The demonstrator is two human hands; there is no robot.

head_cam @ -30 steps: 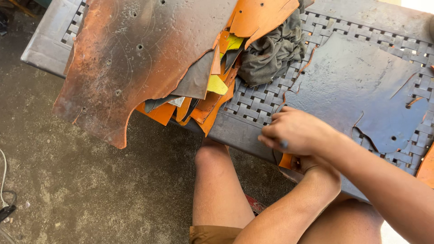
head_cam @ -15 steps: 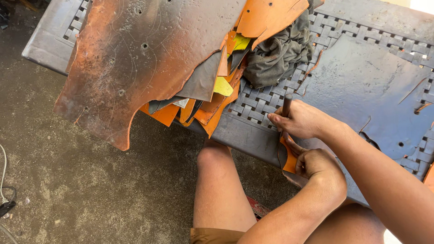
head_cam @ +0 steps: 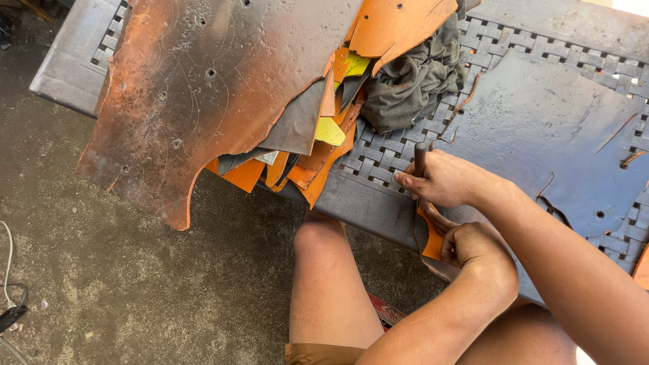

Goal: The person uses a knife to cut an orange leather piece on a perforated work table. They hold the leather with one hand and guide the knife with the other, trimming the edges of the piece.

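My right hand (head_cam: 443,181) is closed around a tool with a dark handle (head_cam: 420,157), held upright at the near edge of the grey woven-top table (head_cam: 378,203). Its lower end meets a small orange leather piece (head_cam: 430,238). My left hand (head_cam: 474,249) grips that piece just below the right hand, against the table's edge. A large dark grey leather sheet (head_cam: 541,128) lies on the table beside both hands.
A big rust-orange hide (head_cam: 203,88) overhangs the table's left end, over a stack of orange, grey and yellow scraps (head_cam: 318,145). A dark crumpled cloth (head_cam: 416,84) sits behind them. My bare knee (head_cam: 324,270) is under the table, above concrete floor (head_cam: 101,290). A cable (head_cam: 10,297) lies at the far left.
My hands have drawn together at the table's edge. The right hand now holds the tool upright, and the left hand has come up under it, gripping the orange piece.
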